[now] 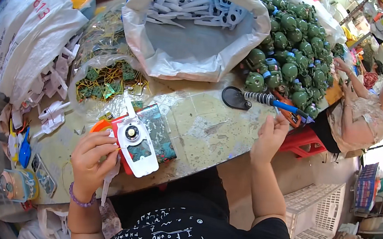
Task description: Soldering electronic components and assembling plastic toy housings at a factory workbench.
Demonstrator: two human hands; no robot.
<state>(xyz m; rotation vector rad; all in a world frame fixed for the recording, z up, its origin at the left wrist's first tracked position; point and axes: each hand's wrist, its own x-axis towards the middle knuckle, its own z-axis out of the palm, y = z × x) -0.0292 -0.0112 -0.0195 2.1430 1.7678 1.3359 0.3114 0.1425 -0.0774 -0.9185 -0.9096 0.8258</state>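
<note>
White shell (137, 147) with a round knob lies at lower centre-left of the frame, on a red part over a green board (158, 132) at the table's (209, 131) near edge. Left hand (91, 162) sits just left of it, fingers curled against its edge, pinching a thin wire; a purple bead bracelet (79, 200) rings the wrist. Right hand (270, 135) is raised at centre-right, fingers loosely bent, near the tip of a blue-handled soldering iron (276, 103); I cannot tell whether it grasps anything.

The iron rests in a coiled stand beside a black oval dish (235, 97). Behind it, upper right, a heap of green toys (295, 51). At top centre an open white sack (197, 38) holds pale plastic pieces. Left of it, clear bags of small circuit boards (106, 84) with yellow wires, and loose white parts (51, 115) farther left. At far right another person (366, 113) sits, hands at the green heap. A white crate (314, 218) stands lower right.
</note>
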